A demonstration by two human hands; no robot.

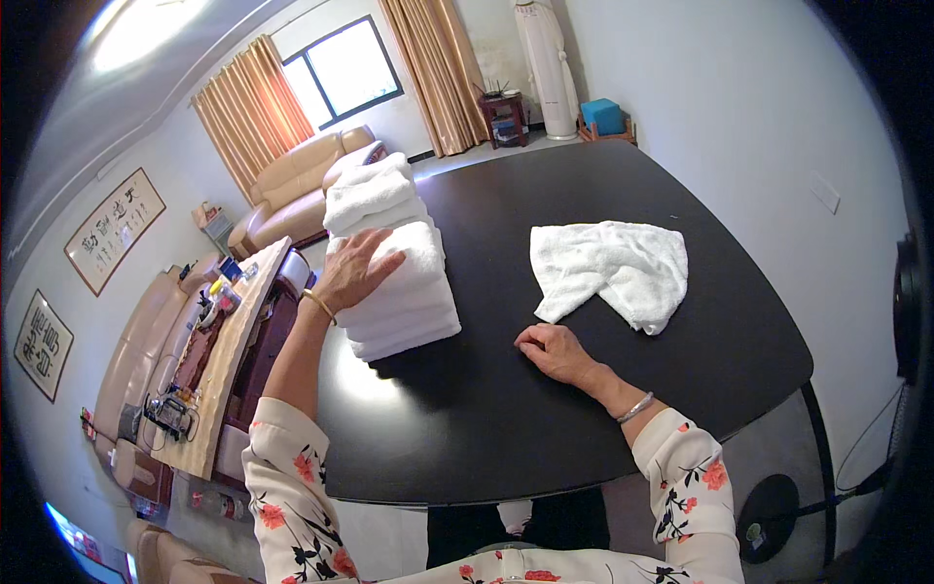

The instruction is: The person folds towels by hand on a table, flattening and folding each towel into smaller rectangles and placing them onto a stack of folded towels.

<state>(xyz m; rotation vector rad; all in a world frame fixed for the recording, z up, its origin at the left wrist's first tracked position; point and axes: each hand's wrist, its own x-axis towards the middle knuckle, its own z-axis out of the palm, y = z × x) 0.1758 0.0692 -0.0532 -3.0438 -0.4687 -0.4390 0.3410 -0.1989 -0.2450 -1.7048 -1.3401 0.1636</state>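
Two neighbouring stacks of folded white towels stand at the left side of a dark table. My left hand [357, 270] lies with spread fingers on top of the nearer stack [408, 306], without gripping it. Behind it rises the farther stack [372, 193]. On the table's right half lies a loose, crumpled white towel [613, 266], with two ends pointing towards me. Just in front of that towel, my right hand [558, 354] rests on the tabletop with its fingers curled; nothing shows in it.
The dark table [467, 438] has rounded corners. To its left stands a long wooden coffee table [219, 387] with jars and a kettle-like appliance. A beige sofa [299, 182] is beyond. At the right are a wall and a black stand with a round base [767, 517].
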